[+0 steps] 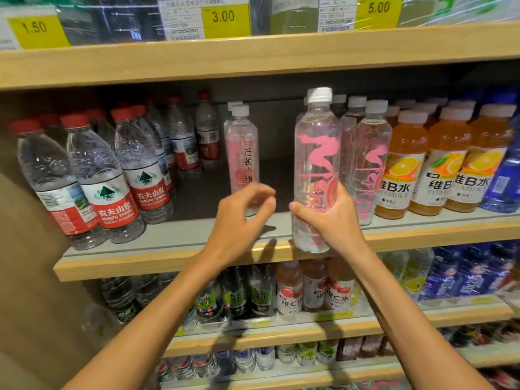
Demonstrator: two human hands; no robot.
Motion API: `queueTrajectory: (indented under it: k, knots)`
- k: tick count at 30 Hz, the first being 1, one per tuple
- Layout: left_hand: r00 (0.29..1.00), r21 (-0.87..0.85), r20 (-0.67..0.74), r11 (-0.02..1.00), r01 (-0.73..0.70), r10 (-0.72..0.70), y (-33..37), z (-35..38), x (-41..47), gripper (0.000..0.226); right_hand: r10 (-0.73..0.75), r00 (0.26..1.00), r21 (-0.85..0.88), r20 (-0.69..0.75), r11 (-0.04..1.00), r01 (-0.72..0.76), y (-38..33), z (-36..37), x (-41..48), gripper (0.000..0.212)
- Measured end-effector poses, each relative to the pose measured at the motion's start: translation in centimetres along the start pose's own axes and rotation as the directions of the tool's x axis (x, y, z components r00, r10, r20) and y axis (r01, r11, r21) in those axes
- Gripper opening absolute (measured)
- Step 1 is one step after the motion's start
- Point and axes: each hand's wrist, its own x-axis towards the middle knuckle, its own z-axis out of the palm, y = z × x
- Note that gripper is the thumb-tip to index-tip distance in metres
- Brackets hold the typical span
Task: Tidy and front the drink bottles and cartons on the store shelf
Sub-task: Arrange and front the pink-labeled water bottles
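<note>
On the shelf (183, 243), Nongfu Spring water bottles (112, 190) stand left; a Menton bottle (316, 164) is upright at the front edge, between a lone bottle (242, 147) farther back and vitamin water bottles (402, 164) on the right

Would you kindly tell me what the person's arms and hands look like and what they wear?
Nothing worn is visible: the left hand and right hand are ungloved, the left arm and right arm run bare to the picture's lower edge with no sleeve in view, and no watch, bracelet or ring shows.

Three price tags (226, 19), three front orange bottles (402, 142), one held bottle (318, 142)
</note>
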Motion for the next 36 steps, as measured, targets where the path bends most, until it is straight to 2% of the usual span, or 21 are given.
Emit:
queueTrajectory:
  k: [2, 4, 6, 9, 12, 15, 19, 22, 30, 36]
  knots:
    - [0.981, 0.28, 0.141, 0.945, -0.17, 0.134, -1.6, 0.5, -1.1, 0.03, -0.006, 0.999, -0.046, -0.04, 0.999, 0.004, 0.8, -0.4, 1.0, 0.05]
    - [0.925, 0.465, 0.31, 0.814, -0.348, 0.219, -3.0, 0.6, -1.5, 0.04, -0.019, 0.996, -0.105, -0.082, 0.994, 0.01, 2.0, -0.5, 1.5, 0.052]
    - [0.872, 0.536, 0.435, 0.714, -0.45, 0.223, -4.2, 0.6, -1.6, 0.046, -0.016, 0.994, -0.159, -0.109, 0.987, -0.001, 3.2, -0.5, 1.9, 0.054]
    - [0.827, 0.548, 0.527, 0.665, -0.508, 0.196, -5.7, 0.7, -1.8, 0.049, -0.005, 0.991, -0.195, -0.135, 0.981, -0.021, 4.7, -0.1, 1.9, 0.061]
    - [0.822, 0.544, 0.533, 0.663, -0.515, 0.202, -6.4, 0.9, -2.0, 0.05, -0.023, 0.985, -0.247, -0.171, 0.969, -0.02, 5.5, 0.2, 2.2, 0.077]
    - [0.833, 0.539, 0.513, 0.678, -0.5, 0.206, -6.4, 0.9, -2.0, 0.051, -0.001, 0.986, -0.293, -0.164, 0.955, -0.048, 5.4, 0.4, 2.0, 0.08]
    - [0.843, 0.538, 0.505, 0.697, -0.473, 0.182, -6.3, 0.8, -2.1, 0.052, -0.198, 0.933, -0.465, -0.299, 0.884, 0.039, 5.7, 0.9, -0.2, 0.074]
    - [0.846, 0.535, 0.506, 0.707, -0.462, 0.17, -6.2, 0.8, -2.1, 0.052, -0.268, 0.892, -0.562, -0.363, 0.827, 0.02, 5.5, 1.4, -1.2, 0.068]
    - [0.853, 0.538, 0.501, 0.72, -0.438, 0.144, -6.2, 0.7, -2.2, 0.053, -0.189, 0.914, -0.633, -0.358, 0.769, -0.089, 5.8, 2.0, 0.2, 0.065]
    - [0.856, 0.543, 0.495, 0.717, -0.438, 0.149, -6.1, 0.7, -2.3, 0.053, -0.152, 0.928, -0.63, -0.339, 0.769, -0.104, 5.8, 2.4, 0.2, 0.065]
